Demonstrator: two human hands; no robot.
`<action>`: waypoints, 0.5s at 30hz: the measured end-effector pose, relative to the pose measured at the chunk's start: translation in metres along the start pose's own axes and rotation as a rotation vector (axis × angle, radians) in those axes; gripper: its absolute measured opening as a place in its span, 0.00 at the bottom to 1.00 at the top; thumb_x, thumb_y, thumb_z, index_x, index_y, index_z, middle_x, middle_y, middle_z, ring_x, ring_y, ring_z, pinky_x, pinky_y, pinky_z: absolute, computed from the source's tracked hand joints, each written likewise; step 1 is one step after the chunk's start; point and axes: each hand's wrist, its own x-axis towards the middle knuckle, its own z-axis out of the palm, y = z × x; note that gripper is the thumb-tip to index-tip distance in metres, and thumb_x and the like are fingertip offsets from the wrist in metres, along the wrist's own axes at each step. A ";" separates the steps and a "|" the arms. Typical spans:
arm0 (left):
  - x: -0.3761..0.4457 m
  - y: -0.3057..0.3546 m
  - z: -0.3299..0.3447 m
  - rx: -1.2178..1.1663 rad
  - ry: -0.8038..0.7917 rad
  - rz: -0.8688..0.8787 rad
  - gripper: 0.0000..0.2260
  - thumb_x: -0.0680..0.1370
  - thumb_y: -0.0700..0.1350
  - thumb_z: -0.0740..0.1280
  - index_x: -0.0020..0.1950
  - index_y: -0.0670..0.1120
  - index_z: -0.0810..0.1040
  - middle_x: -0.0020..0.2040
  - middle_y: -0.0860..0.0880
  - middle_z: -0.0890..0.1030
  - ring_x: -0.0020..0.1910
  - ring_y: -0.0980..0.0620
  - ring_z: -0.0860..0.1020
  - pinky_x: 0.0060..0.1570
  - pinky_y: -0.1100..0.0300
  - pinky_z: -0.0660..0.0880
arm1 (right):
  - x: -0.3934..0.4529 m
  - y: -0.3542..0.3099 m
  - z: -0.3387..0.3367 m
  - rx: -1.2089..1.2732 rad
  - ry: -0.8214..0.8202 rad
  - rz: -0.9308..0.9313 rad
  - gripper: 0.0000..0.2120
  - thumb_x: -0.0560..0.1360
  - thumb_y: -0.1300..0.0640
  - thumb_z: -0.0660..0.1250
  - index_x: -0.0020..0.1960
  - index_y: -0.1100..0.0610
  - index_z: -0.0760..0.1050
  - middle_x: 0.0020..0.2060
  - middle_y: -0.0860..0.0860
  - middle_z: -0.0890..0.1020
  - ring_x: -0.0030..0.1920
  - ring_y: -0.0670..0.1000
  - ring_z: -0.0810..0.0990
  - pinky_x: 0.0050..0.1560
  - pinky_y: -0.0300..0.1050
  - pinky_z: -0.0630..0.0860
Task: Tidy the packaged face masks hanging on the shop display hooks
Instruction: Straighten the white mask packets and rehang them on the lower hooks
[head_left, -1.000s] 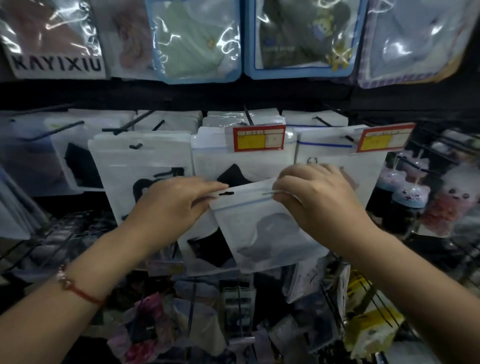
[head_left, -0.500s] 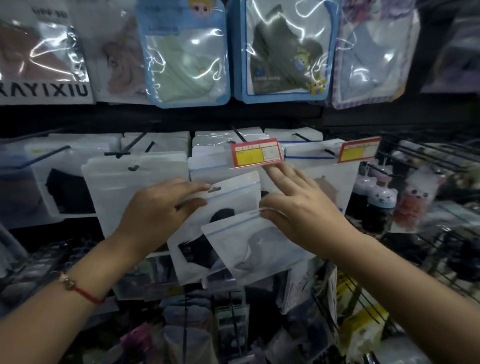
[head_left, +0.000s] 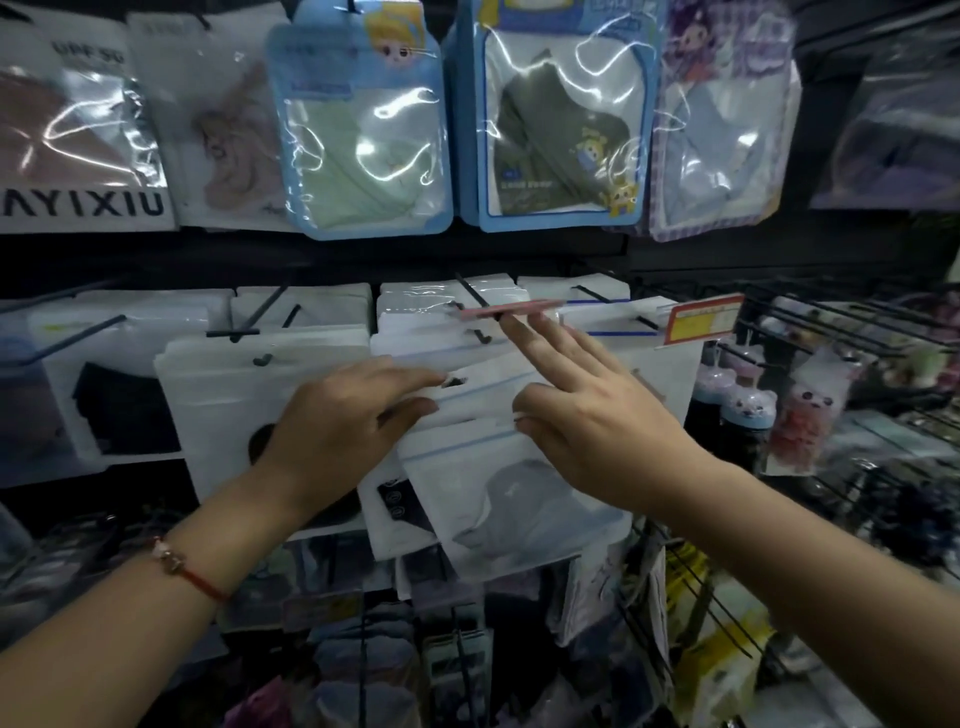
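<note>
Your left hand (head_left: 343, 415) pinches the top of a mask packet (head_left: 483, 395). Your right hand (head_left: 587, 415) is spread, fingertips (head_left: 514, 325) touching the price tag (head_left: 511, 310). The tag's print is blurred.

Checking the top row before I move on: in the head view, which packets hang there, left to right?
Brown mask pack → pink mask pack → green mask pack → dark olive mask pack → purple pack.
</note>
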 end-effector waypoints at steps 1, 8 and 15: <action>0.002 0.001 0.001 0.001 -0.001 0.003 0.13 0.79 0.50 0.68 0.63 0.49 0.82 0.52 0.52 0.84 0.46 0.53 0.82 0.44 0.57 0.79 | 0.000 0.000 -0.001 0.002 0.008 -0.001 0.07 0.80 0.54 0.62 0.47 0.56 0.76 0.78 0.60 0.58 0.79 0.60 0.51 0.77 0.58 0.53; 0.016 -0.001 0.010 0.010 0.009 0.021 0.14 0.80 0.48 0.69 0.64 0.46 0.82 0.52 0.50 0.84 0.47 0.50 0.83 0.45 0.51 0.80 | 0.003 0.005 -0.004 -0.010 -0.006 0.012 0.08 0.80 0.53 0.62 0.47 0.56 0.76 0.78 0.60 0.58 0.79 0.61 0.52 0.77 0.57 0.53; 0.036 0.002 0.022 0.000 0.049 0.027 0.14 0.80 0.48 0.69 0.64 0.45 0.81 0.53 0.48 0.84 0.48 0.49 0.82 0.46 0.50 0.80 | 0.004 0.004 -0.001 -0.018 -0.008 0.030 0.09 0.80 0.52 0.61 0.48 0.55 0.77 0.78 0.58 0.56 0.79 0.59 0.48 0.78 0.51 0.47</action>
